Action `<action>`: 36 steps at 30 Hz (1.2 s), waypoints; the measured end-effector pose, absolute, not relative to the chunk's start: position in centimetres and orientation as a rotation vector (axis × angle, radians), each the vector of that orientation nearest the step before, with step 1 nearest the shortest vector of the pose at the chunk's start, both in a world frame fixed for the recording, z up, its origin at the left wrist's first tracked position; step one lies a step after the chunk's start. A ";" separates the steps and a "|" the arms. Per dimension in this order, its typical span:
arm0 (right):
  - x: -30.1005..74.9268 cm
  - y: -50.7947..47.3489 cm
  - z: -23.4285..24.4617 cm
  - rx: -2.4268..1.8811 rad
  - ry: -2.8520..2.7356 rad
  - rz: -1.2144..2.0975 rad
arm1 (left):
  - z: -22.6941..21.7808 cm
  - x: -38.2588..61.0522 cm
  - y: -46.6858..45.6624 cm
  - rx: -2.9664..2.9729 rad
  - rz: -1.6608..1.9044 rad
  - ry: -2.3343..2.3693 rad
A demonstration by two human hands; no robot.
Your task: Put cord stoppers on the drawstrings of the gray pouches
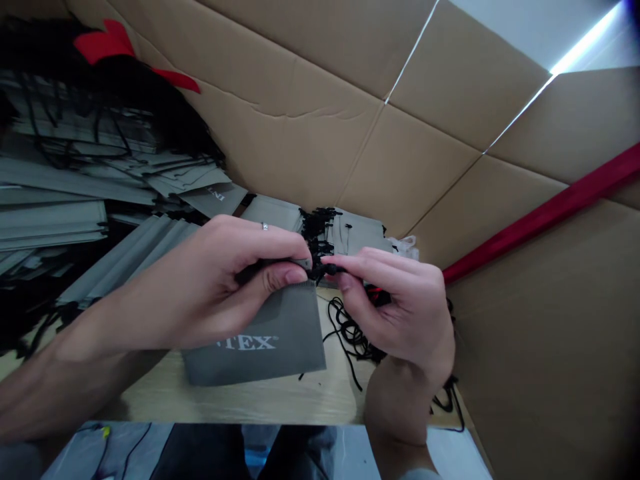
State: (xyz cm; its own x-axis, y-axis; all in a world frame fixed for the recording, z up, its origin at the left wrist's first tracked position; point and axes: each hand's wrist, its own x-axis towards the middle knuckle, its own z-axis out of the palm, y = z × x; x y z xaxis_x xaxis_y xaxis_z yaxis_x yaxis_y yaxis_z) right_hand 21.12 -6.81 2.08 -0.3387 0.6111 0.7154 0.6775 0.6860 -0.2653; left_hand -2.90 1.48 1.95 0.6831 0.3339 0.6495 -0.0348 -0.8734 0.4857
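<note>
My left hand [210, 280] pinches the top edge of a grey fabric pouch [280, 340] with white lettering, held just above the wooden table [280, 400]. A ring sits on one finger. My right hand [400, 300] is closed, its fingertips pinching a black drawstring end [327, 269] at the pouch's top right corner. The two hands nearly touch there. Loose black cords [350, 333] lie on the table under my right hand.
Heaps of grey pouches [75, 200] fill the left side, and a small stack with black cord ends [345, 230] lies behind my hands. Cardboard walls [350, 100] close in the back and right, with a red strip [550, 210] along the right wall.
</note>
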 end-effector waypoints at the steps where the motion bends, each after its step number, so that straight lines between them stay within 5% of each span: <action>1: 21.0 -6.8 2.0 -0.992 -2.058 -0.130 | 2.0 -2.8 1.5 2.447 1.077 0.234; 14: 19.5 -6.4 1.2 -1.064 -1.907 -0.444 | 1.3 -2.3 1.0 2.451 0.952 0.147; 22: 21.3 -7.4 2.0 -0.963 -1.995 0.070 | 1.7 -2.9 1.2 2.432 1.056 0.209; 36: 21.3 -5.7 1.0 -0.720 -1.901 0.334 | 1.3 -2.8 1.6 2.560 0.778 0.275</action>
